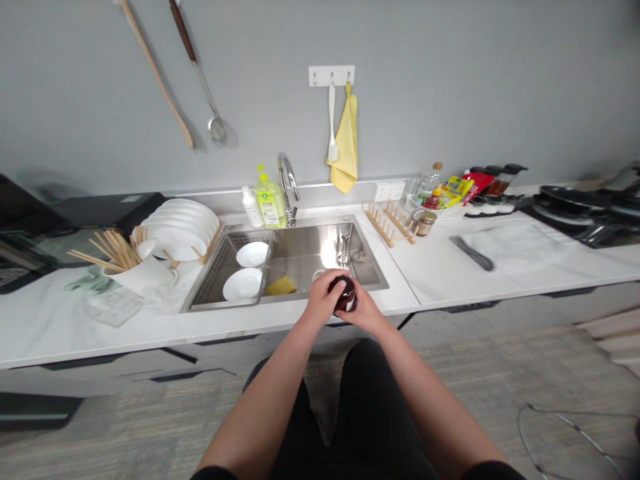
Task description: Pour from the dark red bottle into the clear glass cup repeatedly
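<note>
Gripping a glossy dark-maroon jar (344, 293) in left hand (323, 300) and right hand (363, 313), fingers (334, 288) closed around it, over the sink (285, 298) front rim, lower center.

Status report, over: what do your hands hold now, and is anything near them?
Left hand and right hand around small dark round container. Held above front edge of stainless steel sink. Yellow sponge in sink, left of hands.
</note>
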`<state>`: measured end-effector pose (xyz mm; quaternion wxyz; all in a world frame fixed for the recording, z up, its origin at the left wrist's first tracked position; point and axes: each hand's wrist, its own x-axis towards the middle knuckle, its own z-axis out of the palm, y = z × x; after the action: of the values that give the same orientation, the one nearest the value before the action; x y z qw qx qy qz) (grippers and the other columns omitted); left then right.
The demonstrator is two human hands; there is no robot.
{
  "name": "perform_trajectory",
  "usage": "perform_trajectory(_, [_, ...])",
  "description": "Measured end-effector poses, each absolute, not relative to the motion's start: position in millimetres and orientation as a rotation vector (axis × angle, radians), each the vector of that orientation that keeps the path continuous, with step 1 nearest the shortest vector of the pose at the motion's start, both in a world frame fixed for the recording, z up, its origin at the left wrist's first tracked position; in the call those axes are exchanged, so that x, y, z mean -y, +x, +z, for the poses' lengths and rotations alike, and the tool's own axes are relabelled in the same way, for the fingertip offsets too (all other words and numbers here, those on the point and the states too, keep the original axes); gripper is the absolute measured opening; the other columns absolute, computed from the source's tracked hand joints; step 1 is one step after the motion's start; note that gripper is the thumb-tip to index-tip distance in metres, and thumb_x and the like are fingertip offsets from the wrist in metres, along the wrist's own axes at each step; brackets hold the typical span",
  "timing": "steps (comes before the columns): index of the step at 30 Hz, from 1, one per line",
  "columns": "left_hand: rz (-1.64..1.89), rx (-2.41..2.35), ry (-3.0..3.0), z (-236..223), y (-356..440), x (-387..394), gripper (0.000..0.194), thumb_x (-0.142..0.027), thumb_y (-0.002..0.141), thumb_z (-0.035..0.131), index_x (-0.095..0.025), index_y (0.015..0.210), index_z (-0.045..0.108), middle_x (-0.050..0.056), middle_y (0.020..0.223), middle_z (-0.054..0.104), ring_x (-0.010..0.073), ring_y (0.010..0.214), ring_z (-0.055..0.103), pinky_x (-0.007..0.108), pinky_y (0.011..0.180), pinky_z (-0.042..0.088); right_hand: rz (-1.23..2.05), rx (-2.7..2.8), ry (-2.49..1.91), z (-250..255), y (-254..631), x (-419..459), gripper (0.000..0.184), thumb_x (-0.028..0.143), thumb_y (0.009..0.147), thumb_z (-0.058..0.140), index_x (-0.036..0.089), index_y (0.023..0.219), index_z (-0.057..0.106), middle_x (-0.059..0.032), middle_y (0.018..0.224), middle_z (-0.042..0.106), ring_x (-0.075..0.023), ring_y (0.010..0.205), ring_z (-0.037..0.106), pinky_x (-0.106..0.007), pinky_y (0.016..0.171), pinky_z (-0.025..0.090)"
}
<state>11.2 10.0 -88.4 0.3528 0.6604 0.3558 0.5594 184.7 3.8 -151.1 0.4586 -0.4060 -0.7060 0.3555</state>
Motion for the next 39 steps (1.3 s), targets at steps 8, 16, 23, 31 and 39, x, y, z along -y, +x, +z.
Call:
perform_trajectory(8, [1.525,-0.984,1.640,-91,18,-6,0.024,-0.040,0.102,0.074,-0.025,0.119,0.071,0.008,0.117,0.082,0.0271,0.112,0.078,0.045,0.107,0.058,0.879,1.762,-0.990,-150,184,-4,0.096,0.025,0.077,0.092,0.025,0.165,0.053,-0.0133,0.150,0.074,-0.0362,0.132,0.075,-0.055,0.118,0.061])
perform_trajectory(16, [1.554,-1.106,1.614,-99,25,-7,0.021,-0.039,0.098,0.080,-0.025,0.108,0.069,0.006,0.109,0.080,0.0256,0.102,0.076,0.042,0.098,0.058,0.917,1.761,-1.005,-149,184,-5,0.094,0.025,0.075,0.091,0.024,0.162,0.055,-0.0131,0.146,0.076,-0.0365,0.128,0.077,-0.054,0.114,0.062])
perform_trajectory(23, [1.578,-0.879,1.750,-100,17,-10,0.037,-0.047,0.112,0.047,-0.025,0.123,0.076,0.010,0.118,0.080,0.0313,0.117,0.074,0.050,0.110,0.055,0.931,1.750,-1.045,-152,184,-6,0.097,0.027,0.072,0.094,0.025,0.161,0.055,-0.0113,0.140,0.078,-0.0351,0.120,0.079,-0.052,0.107,0.065])
perform_trajectory(31, [1.609,-0.913,1.649,-108,24,-10,0.026,-0.050,0.104,0.072,-0.025,0.112,0.065,0.008,0.112,0.078,0.0274,0.107,0.075,0.046,0.102,0.057,0.874,1.782,-1.001,-154,184,-7,0.094,0.027,0.074,0.090,0.024,0.162,0.056,-0.0129,0.147,0.076,-0.0369,0.130,0.076,-0.054,0.115,0.061])
perform_trajectory(39, [1.601,-0.845,1.679,-102,22,-10,0.032,-0.053,0.112,0.058,-0.024,0.120,0.071,0.011,0.117,0.078,0.0292,0.116,0.075,0.048,0.110,0.055,0.908,1.774,-1.003,-151,184,-5,0.103,0.026,0.073,0.092,0.026,0.167,0.049,-0.0134,0.154,0.072,-0.0365,0.136,0.075,-0.053,0.118,0.060])
